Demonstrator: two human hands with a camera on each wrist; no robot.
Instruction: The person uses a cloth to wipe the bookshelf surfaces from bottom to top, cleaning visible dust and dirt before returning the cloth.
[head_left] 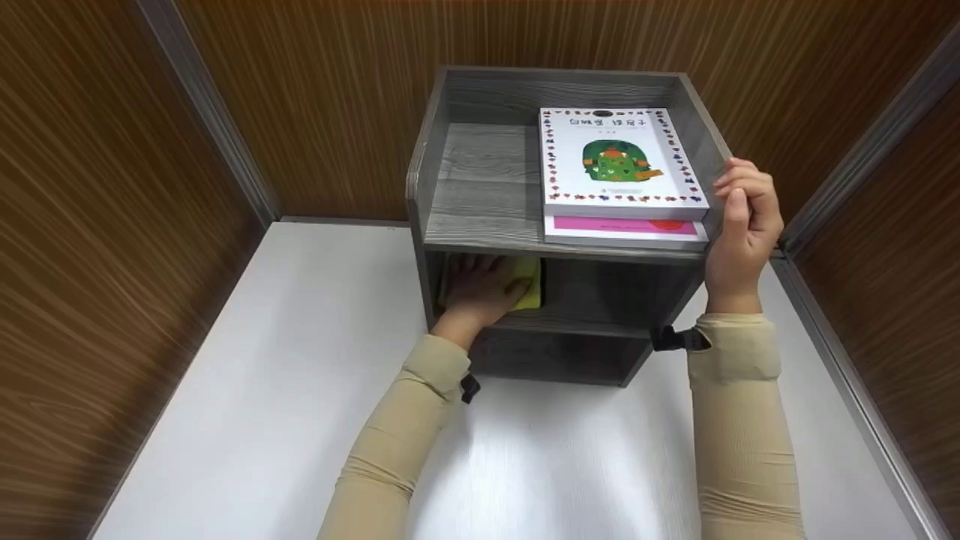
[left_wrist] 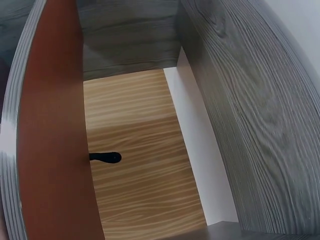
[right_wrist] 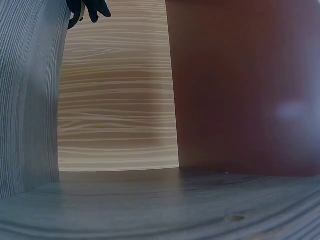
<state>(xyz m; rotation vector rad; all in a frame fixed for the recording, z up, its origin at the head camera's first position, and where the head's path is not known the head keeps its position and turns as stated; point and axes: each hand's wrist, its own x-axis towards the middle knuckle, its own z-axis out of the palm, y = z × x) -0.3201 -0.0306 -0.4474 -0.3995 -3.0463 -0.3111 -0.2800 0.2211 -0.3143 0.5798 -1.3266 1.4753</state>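
Note:
A small grey wood-grain shelf [head_left: 487, 184] stands against the back wall. Inside its middle compartment my left hand [head_left: 480, 289] lies flat on a yellow cloth [head_left: 532, 297], fingers spread toward the left side; the hand covers much of the cloth. My right hand [head_left: 745, 217] grips the top edge of the shelf's right side panel [head_left: 701, 124], its fingers curled over it. Neither hand shows clearly in the wrist views. The left wrist view looks into a compartment with a grey side wall [left_wrist: 250, 110] and a reddish-brown board [left_wrist: 52, 125].
Two books lie stacked on the top right: a white one [head_left: 622, 169] with a green picture, over one with a pink band [head_left: 592, 225]. A bottom compartment [head_left: 555, 356] opens below. Brown wood-grain walls [head_left: 315, 97] surround the white surface [head_left: 315, 322].

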